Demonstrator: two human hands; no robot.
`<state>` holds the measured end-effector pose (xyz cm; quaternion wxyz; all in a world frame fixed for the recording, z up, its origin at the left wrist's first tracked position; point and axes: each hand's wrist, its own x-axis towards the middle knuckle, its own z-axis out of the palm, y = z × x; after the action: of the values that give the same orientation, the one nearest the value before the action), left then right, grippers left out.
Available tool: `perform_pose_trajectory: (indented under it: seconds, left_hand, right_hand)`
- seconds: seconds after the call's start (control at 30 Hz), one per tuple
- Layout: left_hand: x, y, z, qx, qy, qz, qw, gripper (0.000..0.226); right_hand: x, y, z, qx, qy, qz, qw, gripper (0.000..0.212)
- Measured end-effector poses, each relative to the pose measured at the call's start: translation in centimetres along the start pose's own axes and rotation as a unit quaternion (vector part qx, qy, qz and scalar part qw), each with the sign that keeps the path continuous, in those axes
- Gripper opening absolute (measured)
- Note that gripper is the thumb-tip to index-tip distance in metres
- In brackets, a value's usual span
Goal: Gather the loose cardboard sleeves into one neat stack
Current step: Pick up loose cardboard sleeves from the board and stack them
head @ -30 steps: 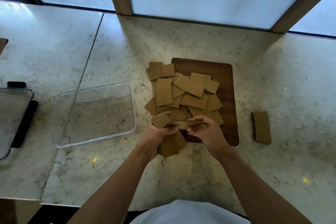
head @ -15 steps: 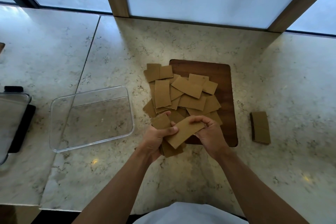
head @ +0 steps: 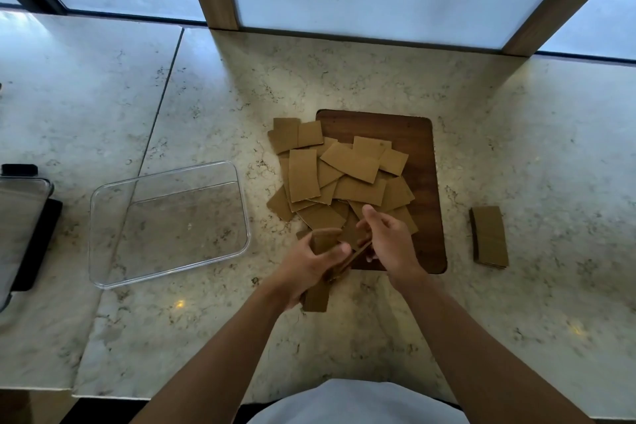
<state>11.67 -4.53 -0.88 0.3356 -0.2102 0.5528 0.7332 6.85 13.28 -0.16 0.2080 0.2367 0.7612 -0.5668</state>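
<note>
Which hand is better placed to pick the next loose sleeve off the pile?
Probably the right hand: its fingers already reach the loose cardboard sleeves on the wooden board, while the left hand grips the gathered stack.

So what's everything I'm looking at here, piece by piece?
loose cardboard sleeves: many, too overlapped to count, brown, scattered across the left of the board and onto the counter
neat stack of sleeves: one, brown, on the counter to the right of the board
wooden board: one, dark brown, centre of the counter
clear plastic container: one, transparent, nothing in it, left of the board
dark-edged object: one, partly cut off at the left edge, cannot identify
marble counter: pale, veined, under everything
left hand: holds a small bunch of sleeves
right hand: fingers slide one sleeve against that bunch
</note>
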Motion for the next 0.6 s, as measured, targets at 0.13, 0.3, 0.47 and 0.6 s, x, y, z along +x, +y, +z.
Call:
perform_pose_trajectory:
  seconds: [0.13, 0.3, 0.47, 0.6]
  left_hand:
    - [0.4, -1.0, 0.6, 0.041, 0.027, 0.006, 0.999, 0.046]
    - [0.2, -0.5, -0.3, -0.106, 0.128, -0.033, 0.986, 0.044]
    - [0.2, 0.2, -0.2, -0.122, 0.174, -0.015, 0.977, 0.041]
    - [0.3, 0.0, 0.0, -0.123, 0.181, -0.014, 0.976, 0.037]
  right_hand:
    - [-0.1, -0.8, 1.5, -0.098, 0.005, 0.071, 0.993, 0.076]
    - [-0.2, 0.2, -0.1, -0.005, -0.147, 0.040, 0.988, 0.041]
    - [-0.2, 0.8, -1.0, 0.041, -0.160, 0.031, 0.986, 0.042]
    - [-0.6, 0.2, -0.9, 0.028, -0.178, 0.047, 0.982, 0.063]
